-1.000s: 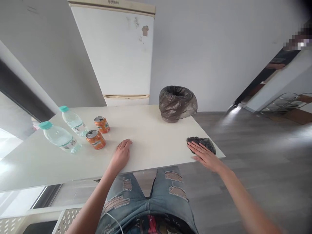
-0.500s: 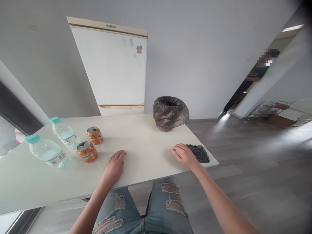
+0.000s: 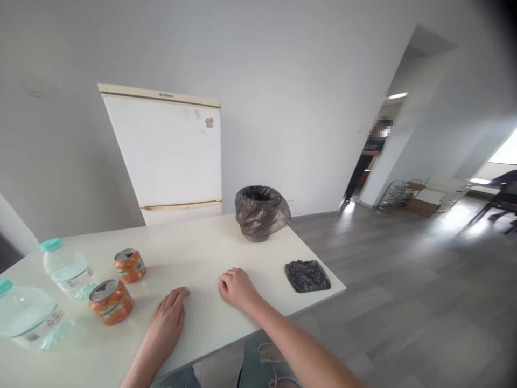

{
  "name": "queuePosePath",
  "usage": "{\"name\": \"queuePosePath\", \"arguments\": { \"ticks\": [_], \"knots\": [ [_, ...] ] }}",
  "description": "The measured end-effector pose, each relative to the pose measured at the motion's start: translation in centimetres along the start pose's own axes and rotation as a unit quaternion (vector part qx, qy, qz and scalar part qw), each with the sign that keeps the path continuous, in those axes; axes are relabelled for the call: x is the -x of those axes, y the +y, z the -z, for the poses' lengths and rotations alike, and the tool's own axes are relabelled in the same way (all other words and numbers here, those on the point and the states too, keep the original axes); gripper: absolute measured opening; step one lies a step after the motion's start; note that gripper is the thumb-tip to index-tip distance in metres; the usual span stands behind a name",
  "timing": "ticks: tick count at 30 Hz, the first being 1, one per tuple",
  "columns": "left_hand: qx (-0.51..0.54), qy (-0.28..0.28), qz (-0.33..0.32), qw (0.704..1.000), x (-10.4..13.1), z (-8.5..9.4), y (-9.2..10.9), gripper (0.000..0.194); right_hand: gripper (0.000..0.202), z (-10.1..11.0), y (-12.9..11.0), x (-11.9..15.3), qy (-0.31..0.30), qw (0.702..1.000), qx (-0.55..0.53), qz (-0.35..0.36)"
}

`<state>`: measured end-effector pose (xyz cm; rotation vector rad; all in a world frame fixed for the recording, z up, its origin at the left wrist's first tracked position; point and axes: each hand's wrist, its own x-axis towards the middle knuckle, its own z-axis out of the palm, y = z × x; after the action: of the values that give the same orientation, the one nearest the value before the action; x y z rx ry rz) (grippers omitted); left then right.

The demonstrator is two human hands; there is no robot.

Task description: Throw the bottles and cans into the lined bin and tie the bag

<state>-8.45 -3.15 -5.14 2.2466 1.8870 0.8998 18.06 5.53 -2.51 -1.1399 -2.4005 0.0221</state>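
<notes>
My left hand (image 3: 168, 313) lies flat on the white table (image 3: 197, 334), fingers stretched out and nothing in it. It is nearest to an orange can (image 3: 110, 303), with a second orange can (image 3: 130, 265) just behind. My right hand (image 3: 237, 286) rests on the tabletop with its fingers curled in, and no object shows in it. To its right lies a folded black plastic bag (image 3: 307, 276), apart from the hand. Behind it stands a small bin (image 3: 260, 218) lined with a dark, see-through bag.
Two clear bottles with teal caps stand at the left: a nearer bottle (image 3: 30, 318) and a farther bottle (image 3: 68, 269). A white fridge (image 3: 169, 151) stands beyond the table. A person (image 3: 369, 153) is in the doorway at right. Racks and cardboard (image 3: 420, 200) sit on the floor.
My right hand has moved left, away from the black bag, and its fingers have curled in. My left hand stays flat on the table. The head view has turned up and to the right.
</notes>
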Motion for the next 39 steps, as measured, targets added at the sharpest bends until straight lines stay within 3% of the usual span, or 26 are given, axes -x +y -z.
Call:
{"name": "queuePosePath", "arguments": {
  "ticks": [4, 7, 9, 11, 13, 16, 20, 22, 27, 30, 32, 34, 35, 37, 39],
  "knots": [
    [-0.028, -0.013, 0.019, 0.999, -0.6, 0.1, 0.5, 0.037, 0.027, 0.7, 0.6, -0.5, -0.046, 0.994, -0.092, -0.030],
    [-0.038, -0.028, 0.012, 0.999, -2.7, 1.0, 1.5, 0.031, 0.038, 1.7, 1.2, -1.1, -0.078, 0.974, -0.192, -0.096],
    [0.030, -0.096, -0.014, 0.995, -4.9, 1.8, 2.2, 0.030, 0.043, 2.5, 1.6, -1.2, -0.095, 0.951, -0.263, -0.131],
    [0.150, -0.212, -0.028, 0.965, -7.0, 2.6, 2.5, 0.049, 0.046, 3.2, 2.0, -1.0, -0.112, 0.924, -0.337, -0.144],
    [0.254, -0.269, -0.003, 0.929, -8.5, 2.9, 2.1, 0.068, 0.051, 3.7, 2.3, -0.6, -0.122, 0.890, -0.415, -0.144],
    [0.334, -0.268, 0.031, 0.903, -9.1, 2.4, 0.6, 0.076, 0.059, 4.0, 2.9, -0.3, -0.117, 0.846, -0.500, -0.142],
    [0.335, -0.271, 0.007, 0.903, -8.7, 1.6, -0.4, 0.074, 0.060, 3.8, 3.6, -0.5, -0.113, 0.840, -0.512, -0.139],
    [0.327, -0.241, 0.002, 0.914, -8.2, 2.3, 0.8, 0.073, 0.058, 3.8, 3.4, -0.2, -0.122, 0.849, -0.498, -0.129],
    [0.230, -0.168, 0.010, 0.959, -6.8, 4.7, 6.1, 0.071, 0.056, 3.5, 2.9, 1.2, -0.119, 0.877, -0.449, -0.121],
    [0.186, -0.110, 0.079, 0.973, -4.0, 3.3, 7.1, 0.066, 0.058, 2.3, 3.5, 0.9, -0.139, 0.890, -0.426, -0.078],
    [0.152, -0.070, 0.107, 0.980, 0.4, 2.1, 7.5, 0.061, 0.059, 1.7, 3.6, 0.9, -0.160, 0.892, -0.418, -0.056],
    [0.106, 0.039, 0.088, 0.990, 6.1, 1.9, 7.5, 0.055, 0.060, 1.6, 3.5, 1.3, -0.174, 0.897, -0.403, -0.046],
    [0.097, 0.097, 0.104, 0.985, 9.0, 2.5, 7.2, 0.053, 0.060, 1.6, 3.4, 1.5, -0.176, 0.901, -0.393, -0.045],
    [0.054, 0.237, 0.201, 0.949, 14.2, 4.7, 5.5, 0.052, 0.060, 1.7, 3.2, 1.8, -0.172, 0.910, -0.373, -0.046],
    [-0.024, 0.297, 0.338, 0.893, 18.2, 8.0, 2.6, 0.048, 0.059, 1.7, 3.1, 2.0, -0.171, 0.918, -0.356, -0.045]
  ]
}}
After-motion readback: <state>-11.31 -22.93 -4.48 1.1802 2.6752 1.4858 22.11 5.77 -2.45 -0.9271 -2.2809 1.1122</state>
